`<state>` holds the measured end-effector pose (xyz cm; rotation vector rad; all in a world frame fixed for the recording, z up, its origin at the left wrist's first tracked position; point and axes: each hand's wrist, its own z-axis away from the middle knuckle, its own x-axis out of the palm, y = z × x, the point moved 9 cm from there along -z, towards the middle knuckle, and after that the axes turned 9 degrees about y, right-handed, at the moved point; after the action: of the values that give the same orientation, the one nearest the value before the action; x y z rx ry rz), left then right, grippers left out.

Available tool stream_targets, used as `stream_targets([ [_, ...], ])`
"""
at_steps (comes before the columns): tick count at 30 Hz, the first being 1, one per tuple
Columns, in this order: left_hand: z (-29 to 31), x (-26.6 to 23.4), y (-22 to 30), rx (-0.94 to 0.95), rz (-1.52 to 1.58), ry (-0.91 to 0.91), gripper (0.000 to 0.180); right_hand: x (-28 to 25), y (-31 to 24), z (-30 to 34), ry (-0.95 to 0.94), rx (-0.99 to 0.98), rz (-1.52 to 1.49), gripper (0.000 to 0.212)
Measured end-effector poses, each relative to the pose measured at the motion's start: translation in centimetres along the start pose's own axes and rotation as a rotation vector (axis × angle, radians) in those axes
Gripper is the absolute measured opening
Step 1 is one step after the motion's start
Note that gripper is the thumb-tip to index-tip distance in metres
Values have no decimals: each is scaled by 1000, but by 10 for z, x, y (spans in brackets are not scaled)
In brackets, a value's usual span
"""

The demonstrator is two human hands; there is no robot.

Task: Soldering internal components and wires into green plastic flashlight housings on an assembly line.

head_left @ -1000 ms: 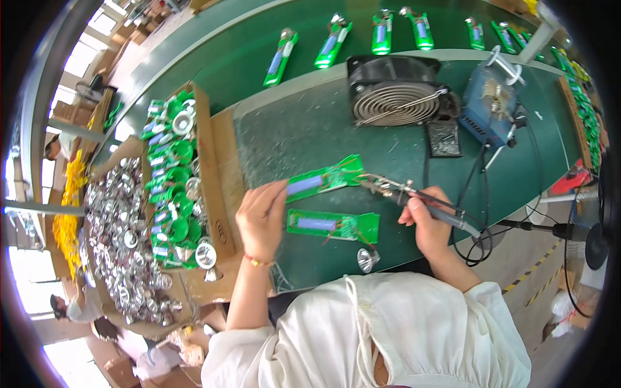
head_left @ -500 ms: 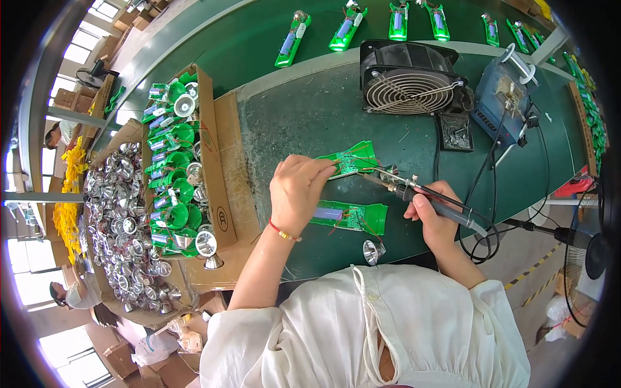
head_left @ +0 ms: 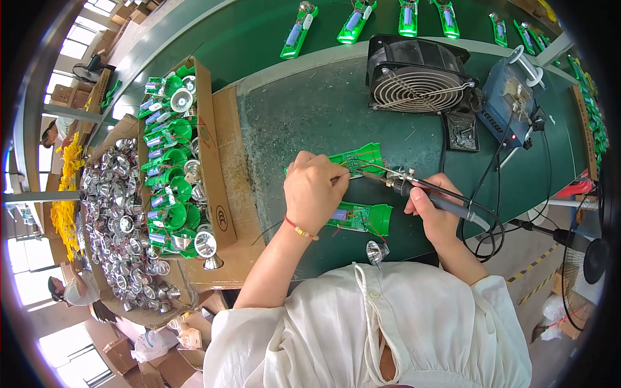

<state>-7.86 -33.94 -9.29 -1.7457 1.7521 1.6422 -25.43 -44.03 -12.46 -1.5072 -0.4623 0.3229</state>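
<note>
Green casing [head_left: 369,154], worked on near the middle of the dark green bench [head_left: 284,116], serves as the clock's centre. At eight o'clock, the left hand [head_left: 314,191] covers its near end with fingers drawn together; whether they pinch a wire or the casing itself is hidden, so I cannot tell. At four o'clock, the right hand [head_left: 440,221] is wrapped around the handle of a soldering iron [head_left: 456,208], its tip pointing to ten over the casing's board; contact is unclear. Straight below at six lie a second casing [head_left: 365,218] with a violet-blue cell and, just beyond, a silver reflector [head_left: 375,251]. A black fan [head_left: 420,89] stands at one, a blue box-shaped unit [head_left: 504,110] at two, and a carton [head_left: 218,200] packed with casings and reflectors at nine.
</note>
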Motion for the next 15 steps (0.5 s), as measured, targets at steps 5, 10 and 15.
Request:
stream_targets([
  [5,4,0,7,30,-71,-5,3,-1,4,3,-5,32,-5,13],
  [10,7,0,15,84,-129,12,2,-4,7,5,6,39,2,14],
  [15,7,2,14,92,-160,-4,2,-6,8,7,7,45,11,14],
])
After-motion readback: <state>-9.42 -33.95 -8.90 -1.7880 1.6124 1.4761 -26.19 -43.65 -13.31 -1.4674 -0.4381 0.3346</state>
